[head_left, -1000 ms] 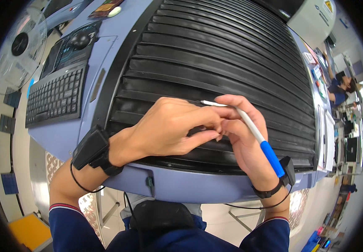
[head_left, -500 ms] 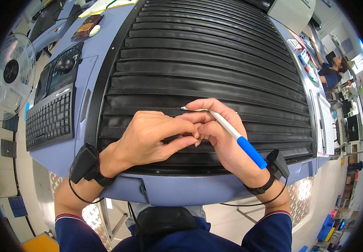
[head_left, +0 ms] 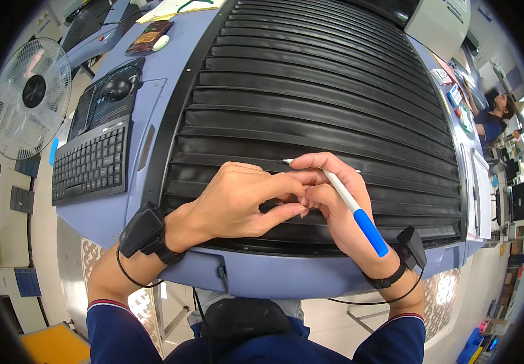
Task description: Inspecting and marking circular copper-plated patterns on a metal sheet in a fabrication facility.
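Note:
Both of my hands meet above the black ribbed cover (head_left: 310,130), fingertips touching. My left hand (head_left: 237,197) is closed, thumb and index finger pinched together; anything between them is too small or hidden to make out. My right hand (head_left: 347,209) is closed around a white pen with a blue end (head_left: 368,230), which slants across the palm toward the wrist. A thin pointed tip (head_left: 287,161) sticks out beside the right index finger, pointing left. What it belongs to is mostly hidden by the fingers.
A black keyboard (head_left: 92,164) and a mouse (head_left: 118,86) lie on the left ledge, with a brown packet (head_left: 150,36) farther back. At far left stands a fan (head_left: 31,91). Papers (head_left: 481,194) lie on the right ledge. Another person (head_left: 493,121) is at far right. Cables hang from both wrist straps.
The whole view has shifted, so everything sits a little farther right. My hands keep nearly the same pose, fingertips together, with the pen still in the right hand.

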Motion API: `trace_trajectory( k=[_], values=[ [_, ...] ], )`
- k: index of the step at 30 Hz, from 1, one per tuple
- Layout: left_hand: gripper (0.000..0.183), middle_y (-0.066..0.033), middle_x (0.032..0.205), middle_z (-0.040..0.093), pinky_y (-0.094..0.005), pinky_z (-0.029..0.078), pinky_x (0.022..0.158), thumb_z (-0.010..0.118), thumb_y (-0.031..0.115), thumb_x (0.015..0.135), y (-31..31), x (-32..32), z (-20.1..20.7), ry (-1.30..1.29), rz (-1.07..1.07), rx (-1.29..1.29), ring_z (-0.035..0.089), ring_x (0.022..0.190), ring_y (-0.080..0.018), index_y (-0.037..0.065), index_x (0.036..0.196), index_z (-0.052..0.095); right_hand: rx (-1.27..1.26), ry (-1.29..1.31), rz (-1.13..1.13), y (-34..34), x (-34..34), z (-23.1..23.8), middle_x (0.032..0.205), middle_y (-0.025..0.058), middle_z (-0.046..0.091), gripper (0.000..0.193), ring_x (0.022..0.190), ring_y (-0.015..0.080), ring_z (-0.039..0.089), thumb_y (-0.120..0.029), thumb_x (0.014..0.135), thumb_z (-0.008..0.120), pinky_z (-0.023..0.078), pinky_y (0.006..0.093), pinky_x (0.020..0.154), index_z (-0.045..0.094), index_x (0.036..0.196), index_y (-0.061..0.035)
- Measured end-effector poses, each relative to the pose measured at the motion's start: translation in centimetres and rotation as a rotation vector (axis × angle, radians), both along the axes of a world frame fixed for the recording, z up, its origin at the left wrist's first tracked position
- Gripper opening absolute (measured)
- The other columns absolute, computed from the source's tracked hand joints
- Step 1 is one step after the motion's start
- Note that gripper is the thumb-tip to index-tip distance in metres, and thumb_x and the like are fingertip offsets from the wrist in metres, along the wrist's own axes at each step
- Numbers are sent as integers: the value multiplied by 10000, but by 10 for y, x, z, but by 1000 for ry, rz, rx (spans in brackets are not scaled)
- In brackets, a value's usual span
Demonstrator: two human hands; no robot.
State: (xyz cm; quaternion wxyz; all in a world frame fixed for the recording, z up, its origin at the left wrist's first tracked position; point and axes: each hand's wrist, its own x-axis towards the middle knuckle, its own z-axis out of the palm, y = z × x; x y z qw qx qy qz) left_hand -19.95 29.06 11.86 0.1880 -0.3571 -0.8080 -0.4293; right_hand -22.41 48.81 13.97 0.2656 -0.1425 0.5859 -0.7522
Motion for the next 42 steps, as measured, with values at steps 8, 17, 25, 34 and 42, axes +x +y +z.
trace_trajectory(
  k=[8,17,25,34,42],
  values=[
    [155,-4,706,689,-304,459,499,787,140,785,6,0,-3,25,19,82,616,533,-200,124,910,697,61,9,-65,3,6,7,1051,135,695,356,817,126,635,56,857,466,523,251,709,578,1194,20],
    [158,5,671,671,-296,437,478,784,143,786,3,1,-6,40,19,46,589,503,-188,131,900,675,65,24,-47,2,5,6,1028,130,700,369,787,112,607,65,838,438,515,248,707,582,1174,21],
    [172,-5,661,673,-302,455,481,793,131,769,3,-1,-5,46,7,31,610,513,-197,119,894,675,87,26,-58,0,5,7,1028,126,699,361,794,117,610,61,852,445,519,254,708,581,1183,17],
    [156,-15,672,679,-278,470,480,789,117,765,6,0,-5,21,20,34,636,532,-191,114,885,689,66,41,-31,4,5,4,1015,118,697,370,807,122,620,82,851,440,507,246,713,582,1187,15],
    [166,-24,683,690,-277,471,484,788,102,758,2,0,-5,17,10,26,641,534,-195,108,892,690,75,59,-30,3,4,1,1005,117,698,373,799,124,617,81,843,450,507,247,708,583,1186,16]
  ],
)
